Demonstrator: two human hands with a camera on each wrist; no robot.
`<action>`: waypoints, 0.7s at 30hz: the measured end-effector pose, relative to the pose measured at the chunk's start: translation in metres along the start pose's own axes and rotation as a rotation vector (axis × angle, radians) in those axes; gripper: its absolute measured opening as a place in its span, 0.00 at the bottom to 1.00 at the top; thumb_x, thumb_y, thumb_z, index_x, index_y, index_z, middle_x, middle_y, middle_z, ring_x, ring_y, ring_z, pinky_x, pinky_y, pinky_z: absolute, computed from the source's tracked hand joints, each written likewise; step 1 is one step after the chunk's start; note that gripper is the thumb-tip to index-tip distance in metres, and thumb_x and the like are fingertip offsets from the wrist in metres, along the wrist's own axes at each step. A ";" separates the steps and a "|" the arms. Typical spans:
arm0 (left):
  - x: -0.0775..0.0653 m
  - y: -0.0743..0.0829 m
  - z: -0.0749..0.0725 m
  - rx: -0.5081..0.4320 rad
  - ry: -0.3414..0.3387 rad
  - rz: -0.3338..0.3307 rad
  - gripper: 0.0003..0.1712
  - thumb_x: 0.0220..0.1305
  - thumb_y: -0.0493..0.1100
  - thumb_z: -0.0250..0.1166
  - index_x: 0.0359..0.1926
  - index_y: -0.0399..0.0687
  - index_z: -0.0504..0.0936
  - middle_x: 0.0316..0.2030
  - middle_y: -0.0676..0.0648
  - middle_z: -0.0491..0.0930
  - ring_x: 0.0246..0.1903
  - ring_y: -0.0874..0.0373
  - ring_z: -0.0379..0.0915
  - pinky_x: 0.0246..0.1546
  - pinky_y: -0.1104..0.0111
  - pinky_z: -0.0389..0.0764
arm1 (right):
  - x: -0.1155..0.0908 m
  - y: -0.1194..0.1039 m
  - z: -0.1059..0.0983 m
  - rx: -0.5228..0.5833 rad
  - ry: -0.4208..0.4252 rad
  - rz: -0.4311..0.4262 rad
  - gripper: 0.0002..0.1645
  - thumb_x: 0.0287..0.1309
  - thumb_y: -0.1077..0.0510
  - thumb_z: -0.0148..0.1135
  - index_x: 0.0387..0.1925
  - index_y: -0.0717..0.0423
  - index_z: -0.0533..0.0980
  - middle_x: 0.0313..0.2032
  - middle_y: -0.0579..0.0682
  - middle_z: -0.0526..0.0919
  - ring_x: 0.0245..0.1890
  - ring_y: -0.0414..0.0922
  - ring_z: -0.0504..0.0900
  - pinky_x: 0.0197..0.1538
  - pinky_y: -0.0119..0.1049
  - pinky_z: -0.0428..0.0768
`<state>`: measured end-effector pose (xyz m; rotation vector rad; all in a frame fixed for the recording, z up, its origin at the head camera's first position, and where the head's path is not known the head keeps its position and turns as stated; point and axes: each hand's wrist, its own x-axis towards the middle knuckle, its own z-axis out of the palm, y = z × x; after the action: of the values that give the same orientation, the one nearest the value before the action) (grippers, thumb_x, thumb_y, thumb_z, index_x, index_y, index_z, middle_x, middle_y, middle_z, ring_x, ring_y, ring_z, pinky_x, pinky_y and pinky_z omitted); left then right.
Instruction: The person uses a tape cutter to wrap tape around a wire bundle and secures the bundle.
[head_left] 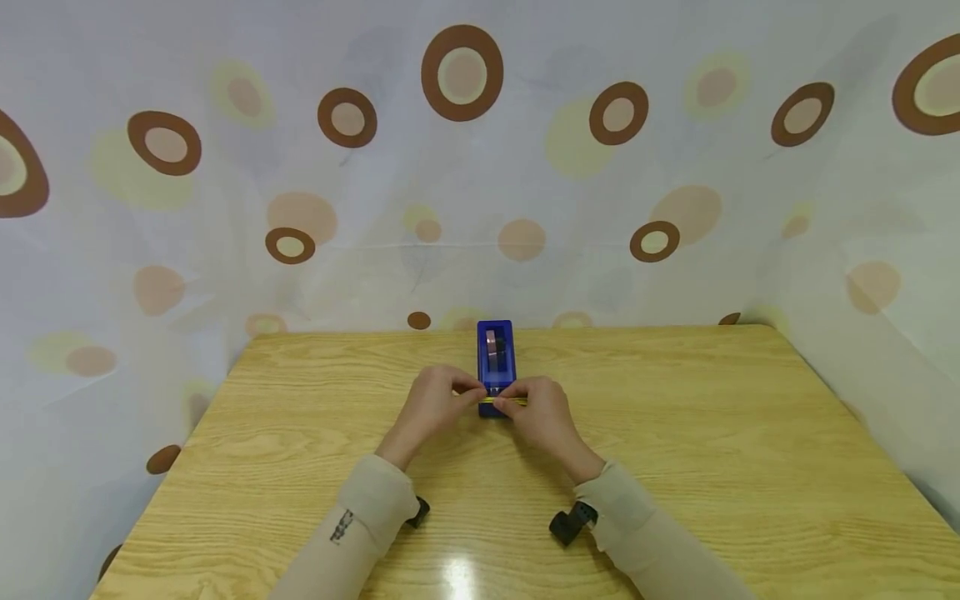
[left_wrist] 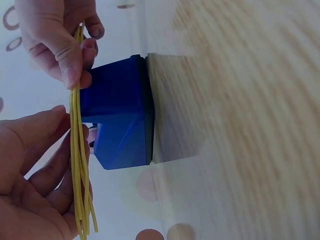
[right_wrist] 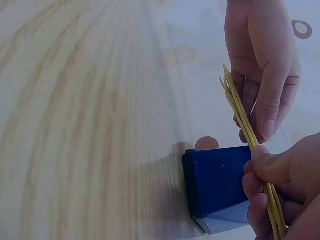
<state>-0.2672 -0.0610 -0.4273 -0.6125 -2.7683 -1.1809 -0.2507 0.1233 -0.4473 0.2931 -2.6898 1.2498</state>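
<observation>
A bundle of thin yellow strands (left_wrist: 76, 160) stretches crosswise between both hands, its loose ends fanning slightly in the left wrist view. My left hand (head_left: 435, 408) pinches the bundle between thumb and fingers on the left. On the other side, my right hand (head_left: 546, 417) grips it with thumb and curled fingers, as the right wrist view shows up close. Just behind the strands stands a blue tape dispenser (head_left: 497, 328) on a dark base, its front end right at the fingertips. A pinkish part and a black part sit in the dispenser's long top recess.
The wooden table (head_left: 315, 367) reaches back to a white wall covering (head_left: 480, 175) printed with brown and beige circles. Dark wrist-worn devices show at both wrists, the right one (head_left: 572, 523) more fully. The dispenser stands near the table's back edge.
</observation>
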 end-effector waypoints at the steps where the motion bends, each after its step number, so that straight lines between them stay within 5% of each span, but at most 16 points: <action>1: 0.000 0.000 0.000 -0.005 0.004 -0.008 0.05 0.63 0.43 0.70 0.36 0.49 0.91 0.33 0.54 0.86 0.34 0.61 0.80 0.36 0.65 0.81 | 0.000 0.000 0.000 -0.001 -0.001 0.000 0.07 0.57 0.58 0.72 0.25 0.53 0.87 0.26 0.43 0.85 0.32 0.43 0.82 0.38 0.42 0.80; 21: 0.008 0.002 0.009 -0.070 0.057 -0.110 0.07 0.66 0.46 0.68 0.37 0.51 0.91 0.33 0.55 0.86 0.34 0.61 0.81 0.36 0.64 0.81 | -0.001 0.001 -0.001 -0.006 0.007 -0.027 0.07 0.57 0.60 0.72 0.24 0.53 0.86 0.26 0.43 0.85 0.32 0.43 0.83 0.38 0.42 0.80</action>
<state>-0.2731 -0.0511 -0.4306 -0.4294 -2.7547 -1.3000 -0.2496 0.1244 -0.4478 0.3231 -2.6740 1.2327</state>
